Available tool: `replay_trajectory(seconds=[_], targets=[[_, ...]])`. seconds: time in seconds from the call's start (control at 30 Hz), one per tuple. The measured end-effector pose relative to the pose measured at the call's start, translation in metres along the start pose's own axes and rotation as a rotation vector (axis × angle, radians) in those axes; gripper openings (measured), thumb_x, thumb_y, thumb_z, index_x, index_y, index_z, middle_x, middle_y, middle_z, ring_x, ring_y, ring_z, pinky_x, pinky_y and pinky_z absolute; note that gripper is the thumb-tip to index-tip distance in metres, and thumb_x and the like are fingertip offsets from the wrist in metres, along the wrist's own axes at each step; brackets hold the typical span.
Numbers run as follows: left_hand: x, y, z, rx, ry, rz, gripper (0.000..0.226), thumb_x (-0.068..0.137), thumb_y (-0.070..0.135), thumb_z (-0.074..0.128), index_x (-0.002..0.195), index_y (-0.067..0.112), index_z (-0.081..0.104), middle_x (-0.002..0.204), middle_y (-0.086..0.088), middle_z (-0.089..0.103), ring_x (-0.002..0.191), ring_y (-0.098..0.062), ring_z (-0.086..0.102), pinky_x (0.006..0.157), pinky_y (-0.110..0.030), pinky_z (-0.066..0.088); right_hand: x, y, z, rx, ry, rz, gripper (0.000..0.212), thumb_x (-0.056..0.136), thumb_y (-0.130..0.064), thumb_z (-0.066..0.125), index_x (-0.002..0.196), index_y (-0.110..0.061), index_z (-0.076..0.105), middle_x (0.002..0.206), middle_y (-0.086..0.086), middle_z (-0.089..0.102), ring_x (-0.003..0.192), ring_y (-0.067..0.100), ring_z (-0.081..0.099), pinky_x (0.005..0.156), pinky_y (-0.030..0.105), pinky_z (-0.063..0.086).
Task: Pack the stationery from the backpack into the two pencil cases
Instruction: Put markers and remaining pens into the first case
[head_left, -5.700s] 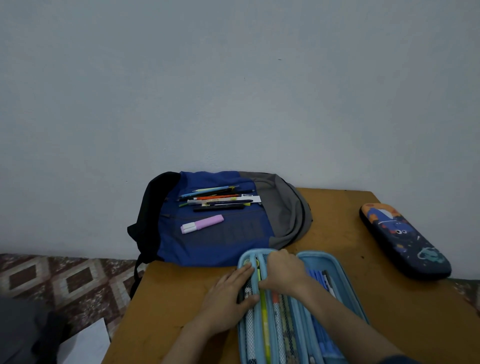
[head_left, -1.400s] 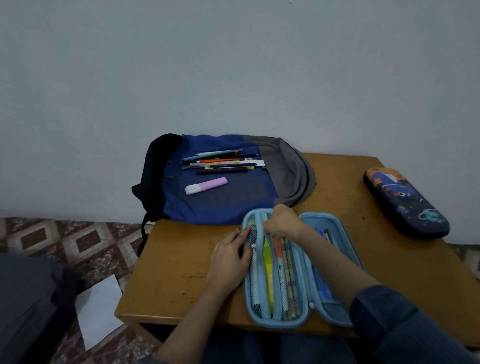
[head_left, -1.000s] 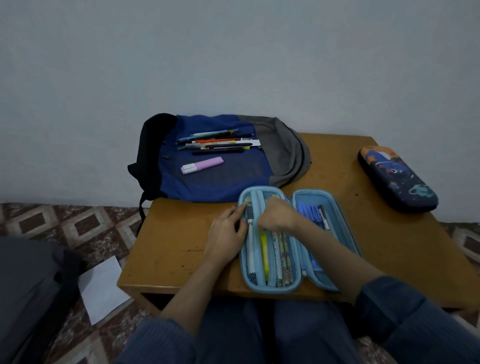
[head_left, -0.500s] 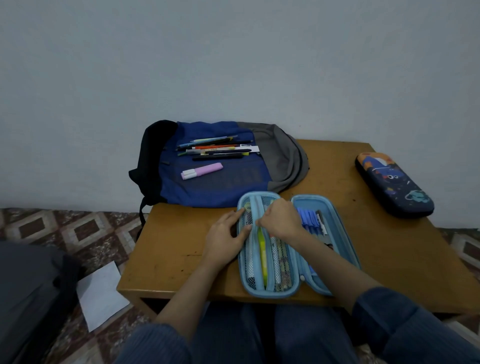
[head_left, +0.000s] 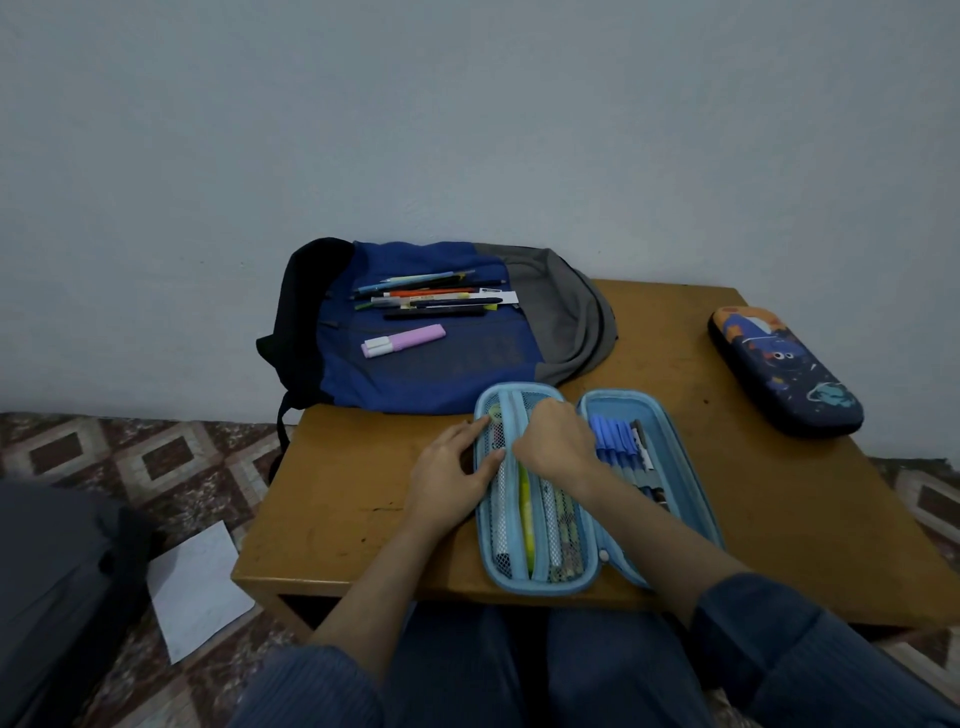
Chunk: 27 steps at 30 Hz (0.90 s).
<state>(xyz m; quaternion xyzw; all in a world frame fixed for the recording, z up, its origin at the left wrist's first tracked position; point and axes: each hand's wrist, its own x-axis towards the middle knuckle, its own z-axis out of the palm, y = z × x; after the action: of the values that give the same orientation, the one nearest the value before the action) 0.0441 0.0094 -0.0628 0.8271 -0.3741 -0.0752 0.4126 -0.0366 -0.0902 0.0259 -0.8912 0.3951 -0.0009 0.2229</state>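
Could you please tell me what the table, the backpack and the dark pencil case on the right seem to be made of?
Table: probably wood or wood laminate, smooth orange-brown top with dark scuffs.
Backpack: woven fabric, matte; it sags and creases.
Dark pencil case: likely a moulded foam shell with a printed cover; rounded, holds its shape, slight sheen.

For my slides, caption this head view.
Left hand rests on the open blue case, right hand reaches inside; pens lie on the backpack.

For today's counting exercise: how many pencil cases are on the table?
2. The light blue pencil case lies open at the near edge of the table; the dark printed pencil case lies shut at its far right. The backpack could hide more.
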Motion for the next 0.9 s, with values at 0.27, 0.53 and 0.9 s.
replay_trajectory(seconds=[0.27, 0.53, 0.9], targets=[[-0.001, 0.002, -0.001, 0.01, 0.004, -0.006, 0.052, 0.088, 0.047, 0.056, 0.136, 0.029, 0.047, 0.137, 0.005, 0.05, 0.124, -0.011, 0.045, 0.097, -0.025, 0.039, -0.009, -0.006, -0.003, -0.031, 0.049, -0.008, 0.04, 0.085, -0.014, 0.063, 0.059, -0.012, 0.033, 0.095, 0.014, 0.062, 0.095, 0.03, 0.062, 0.063, 0.028, 0.039], [-0.001, 0.004, -0.002, 0.013, 0.001, 0.0, 0.052, 0.088, 0.046, 0.056, 0.136, 0.028, 0.047, 0.136, 0.005, 0.051, 0.123, -0.01, 0.046, 0.093, -0.019, 0.036, -0.006, -0.007, -0.002, -0.03, 0.0, 0.015, 0.041, 0.082, -0.02, 0.067, 0.059, -0.012, 0.034, 0.066, 0.0, 0.042, 0.073, 0.021, 0.051, 0.049, 0.026, 0.033], [0.001, -0.002, 0.002, 0.012, -0.003, -0.014, 0.054, 0.086, 0.05, 0.056, 0.135, 0.03, 0.047, 0.137, 0.002, 0.051, 0.124, -0.013, 0.047, 0.101, -0.035, 0.042, 0.004, 0.005, -0.005, 0.035, -0.019, 0.032, 0.035, 0.082, -0.011, 0.06, 0.053, -0.011, 0.04, 0.057, 0.003, 0.044, 0.055, 0.02, 0.048, 0.041, 0.024, 0.03]])
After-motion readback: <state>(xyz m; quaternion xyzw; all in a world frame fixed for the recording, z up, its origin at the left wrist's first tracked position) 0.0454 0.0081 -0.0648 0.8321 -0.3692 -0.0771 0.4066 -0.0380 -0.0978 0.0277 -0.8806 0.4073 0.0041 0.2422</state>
